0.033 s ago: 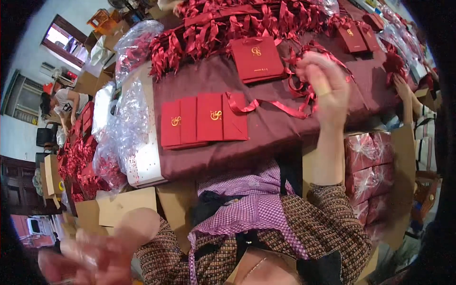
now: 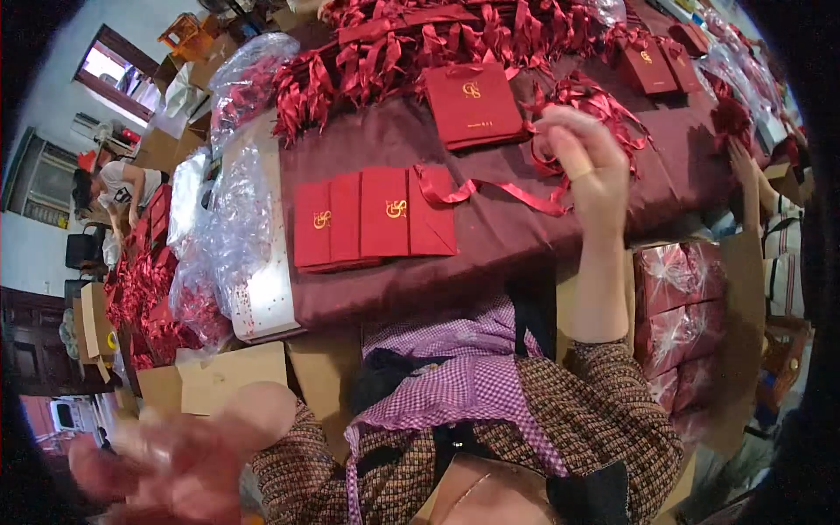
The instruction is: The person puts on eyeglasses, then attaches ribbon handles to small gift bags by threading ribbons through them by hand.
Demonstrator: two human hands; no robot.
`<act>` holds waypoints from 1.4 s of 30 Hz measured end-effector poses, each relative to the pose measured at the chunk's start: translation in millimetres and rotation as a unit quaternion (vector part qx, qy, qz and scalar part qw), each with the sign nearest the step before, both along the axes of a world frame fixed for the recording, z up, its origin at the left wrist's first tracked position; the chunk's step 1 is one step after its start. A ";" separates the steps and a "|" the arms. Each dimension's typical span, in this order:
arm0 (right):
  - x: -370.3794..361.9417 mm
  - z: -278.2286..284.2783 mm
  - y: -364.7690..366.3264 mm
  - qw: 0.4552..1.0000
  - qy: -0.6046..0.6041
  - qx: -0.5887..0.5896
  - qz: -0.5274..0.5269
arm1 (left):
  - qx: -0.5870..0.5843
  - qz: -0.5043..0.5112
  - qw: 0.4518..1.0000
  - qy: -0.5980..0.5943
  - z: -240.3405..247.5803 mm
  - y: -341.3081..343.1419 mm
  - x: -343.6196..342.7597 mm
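Note:
My right hand is raised in front of a tangle of red ribbon, its fingers curled together. A yellowish band is wrapped round one digit. Whatever those fingers may hold is hidden. At the lower left, my left hand is off the table, close to the camera and smeared by motion. Overlapping flat red paper bags with gold print lie on the table. One red ribbon trails from the rightmost of them toward the tangle. A small stack of red bags sits beyond.
A dark red cloth covers the table. Ribboned bags are heaped along the far side, with clear plastic wrap at the left. An open carton with wrapped red packs stands at my right. Another person works at far left.
My right hand has come slightly down and left beside the ribbon tangle. My left hand stays at the lower left, still blurred. The bags have not visibly moved.

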State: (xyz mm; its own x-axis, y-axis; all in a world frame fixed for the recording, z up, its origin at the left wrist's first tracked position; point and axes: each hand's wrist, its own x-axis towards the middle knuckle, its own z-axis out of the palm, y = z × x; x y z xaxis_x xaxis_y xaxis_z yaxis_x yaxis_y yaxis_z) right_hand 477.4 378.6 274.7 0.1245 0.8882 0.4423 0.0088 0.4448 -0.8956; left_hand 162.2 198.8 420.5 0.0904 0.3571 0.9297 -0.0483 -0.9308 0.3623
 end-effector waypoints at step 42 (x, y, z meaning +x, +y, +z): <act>-111.3 -137.4 56.5 0.952 -0.255 0.149 0.076 | -0.487 0.355 0.796 0.063 -225.0 179.0 21.7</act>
State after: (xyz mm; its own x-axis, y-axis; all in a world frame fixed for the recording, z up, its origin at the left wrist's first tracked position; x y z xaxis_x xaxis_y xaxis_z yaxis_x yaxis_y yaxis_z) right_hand 366.1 435.1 137.2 -0.2942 0.7037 0.6467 0.3231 0.7100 -0.6257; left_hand 183.8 377.7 195.5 -0.3844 0.9053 0.1807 0.4581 0.0171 0.8887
